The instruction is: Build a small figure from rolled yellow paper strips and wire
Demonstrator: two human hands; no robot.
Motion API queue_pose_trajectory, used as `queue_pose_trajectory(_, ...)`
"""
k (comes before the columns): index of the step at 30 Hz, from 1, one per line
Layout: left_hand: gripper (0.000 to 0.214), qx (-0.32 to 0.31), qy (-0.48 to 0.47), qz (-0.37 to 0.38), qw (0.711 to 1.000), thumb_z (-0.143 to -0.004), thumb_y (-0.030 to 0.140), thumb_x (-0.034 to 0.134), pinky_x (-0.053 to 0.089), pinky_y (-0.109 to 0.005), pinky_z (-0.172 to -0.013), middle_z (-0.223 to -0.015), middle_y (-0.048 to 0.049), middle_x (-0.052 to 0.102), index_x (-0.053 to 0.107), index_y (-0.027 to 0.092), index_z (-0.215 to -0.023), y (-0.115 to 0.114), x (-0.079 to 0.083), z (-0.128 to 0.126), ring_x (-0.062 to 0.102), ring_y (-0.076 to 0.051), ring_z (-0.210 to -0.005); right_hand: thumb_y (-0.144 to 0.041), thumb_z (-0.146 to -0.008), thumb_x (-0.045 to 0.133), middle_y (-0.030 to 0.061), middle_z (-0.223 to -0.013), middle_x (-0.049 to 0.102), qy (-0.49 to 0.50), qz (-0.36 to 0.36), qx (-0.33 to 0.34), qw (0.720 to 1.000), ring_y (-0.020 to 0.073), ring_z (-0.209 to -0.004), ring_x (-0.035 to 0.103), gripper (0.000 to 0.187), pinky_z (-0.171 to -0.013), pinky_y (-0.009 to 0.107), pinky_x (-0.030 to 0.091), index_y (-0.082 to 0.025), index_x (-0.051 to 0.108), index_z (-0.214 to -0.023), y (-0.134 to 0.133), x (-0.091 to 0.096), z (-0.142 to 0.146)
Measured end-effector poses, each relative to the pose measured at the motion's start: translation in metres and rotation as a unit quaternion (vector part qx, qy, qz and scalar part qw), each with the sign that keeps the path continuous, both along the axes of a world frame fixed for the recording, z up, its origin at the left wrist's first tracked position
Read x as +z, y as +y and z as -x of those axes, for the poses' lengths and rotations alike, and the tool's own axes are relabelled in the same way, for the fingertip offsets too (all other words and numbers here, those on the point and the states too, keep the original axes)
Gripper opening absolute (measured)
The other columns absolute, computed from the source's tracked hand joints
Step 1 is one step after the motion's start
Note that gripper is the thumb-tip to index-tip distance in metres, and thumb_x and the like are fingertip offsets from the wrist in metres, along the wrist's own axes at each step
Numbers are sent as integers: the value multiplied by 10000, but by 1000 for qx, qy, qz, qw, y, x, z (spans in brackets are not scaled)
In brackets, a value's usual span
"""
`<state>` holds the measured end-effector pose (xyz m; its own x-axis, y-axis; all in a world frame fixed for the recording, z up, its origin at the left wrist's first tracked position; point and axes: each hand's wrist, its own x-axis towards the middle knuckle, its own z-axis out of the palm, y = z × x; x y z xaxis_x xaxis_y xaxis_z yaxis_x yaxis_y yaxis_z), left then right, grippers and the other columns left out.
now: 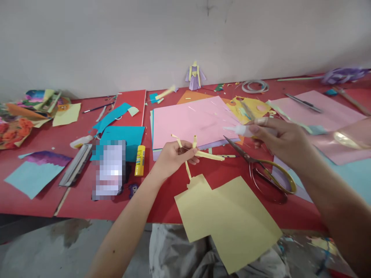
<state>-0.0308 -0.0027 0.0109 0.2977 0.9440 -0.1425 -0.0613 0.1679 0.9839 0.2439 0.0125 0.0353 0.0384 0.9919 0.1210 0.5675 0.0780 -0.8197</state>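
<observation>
My left hand is closed around a small frame of rolled pale-yellow paper tubes, whose ends stick out between the fingers. In my right hand I grip a small white glue bottle, its nozzle pointing left over the pink paper sheet. A gap separates the nozzle from the tubes. Below my right hand lies a pair of scissors with looped handles. Pale-yellow paper sheets overhang the table's front edge, under my left hand.
Left on the red table are a yellow glue stick, a pixelated phone, a metal ruler-like bar and blue paper. A purple-and-yellow paper figure stands by the wall. A craft knife lies on pink paper at right.
</observation>
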Motion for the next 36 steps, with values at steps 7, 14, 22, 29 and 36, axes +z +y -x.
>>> queue_pose_trajectory(7,202,6,3,-93,996,-818,346,701,583,-292,-743,-732,-42,742,698,147,-852,-4,1,-1,728,-177,-723,-549,-793,628,-18,-639,593,-32,15,28,999,129,-567,506,346,-531,264,375,-220,699,-874,-3,-11,3)
queue_pose_trajectory(14,167,38,43,-136,989,-849,331,660,573,-325,-833,-761,-26,738,691,168,-845,-9,1,-13,717,-156,-719,-517,-830,620,-10,-611,614,-9,48,126,991,132,-527,546,361,-529,260,433,-193,702,-966,-13,-14,17)
queue_pose_trajectory(22,218,130,39,-106,985,-824,355,686,579,-259,-664,-774,-32,736,676,147,-889,-2,0,-11,712,-146,-627,-547,-772,697,-2,-728,617,169,130,71,974,133,-565,640,386,-569,268,573,-199,685,-938,-13,-19,20)
queue_pose_trajectory(29,254,124,48,-65,989,-822,363,692,583,-256,-698,-781,-49,743,688,125,-911,-1,0,-5,723,-159,-666,-364,-751,775,-32,-637,471,378,83,2,922,97,-566,423,215,-553,259,505,-201,648,-813,-10,-21,20)
queue_pose_trajectory(36,241,73,86,-54,992,-808,359,708,536,-233,-533,-602,0,683,684,138,-901,-4,3,-6,660,-137,-482,-571,-857,547,-51,-610,233,403,41,-63,912,125,-515,242,452,-490,319,305,-243,317,-646,-3,-14,12)
